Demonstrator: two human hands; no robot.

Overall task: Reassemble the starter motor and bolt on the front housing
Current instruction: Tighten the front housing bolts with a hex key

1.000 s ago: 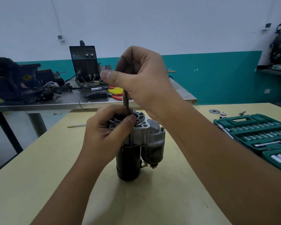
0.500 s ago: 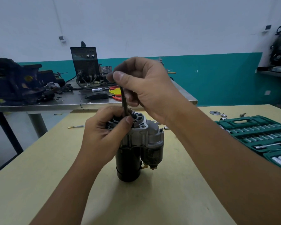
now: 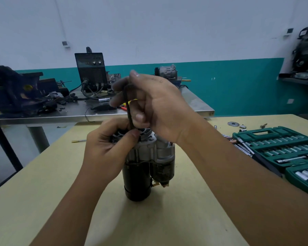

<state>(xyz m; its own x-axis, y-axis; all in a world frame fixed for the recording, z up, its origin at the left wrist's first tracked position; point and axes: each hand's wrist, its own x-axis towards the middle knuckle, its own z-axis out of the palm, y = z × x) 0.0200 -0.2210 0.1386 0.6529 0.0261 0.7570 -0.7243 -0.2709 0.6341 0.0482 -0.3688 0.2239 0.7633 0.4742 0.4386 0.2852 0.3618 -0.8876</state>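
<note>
The starter motor (image 3: pixel 138 180) stands upright on the yellow table (image 3: pixel 43 183), black body below, grey front housing (image 3: pixel 149 148) on top. My left hand (image 3: pixel 107 148) grips the top of the housing from the left, thumb pressed at its rim. My right hand (image 3: pixel 153 105) is above the housing and holds a thin dark rod-like tool or long bolt (image 3: pixel 129 110) between its fingers. The rod stands nearly upright, its lower end at the housing next to my left thumb. The rod's tip is hidden.
An open green socket set (image 3: pixel 281 150) lies at the right, with loose sockets and a washer (image 3: pixel 231 123) behind it. A steel workbench (image 3: pixel 114 113) beyond the table carries a vise (image 3: pixel 16 89), a black welder box (image 3: pixel 91 70) and cables. A thin yellow stick (image 3: pixel 78 140) lies at the left.
My right hand has turned and dropped a little while still holding the rod over the housing. My left hand stays on the housing. The motor has not moved.
</note>
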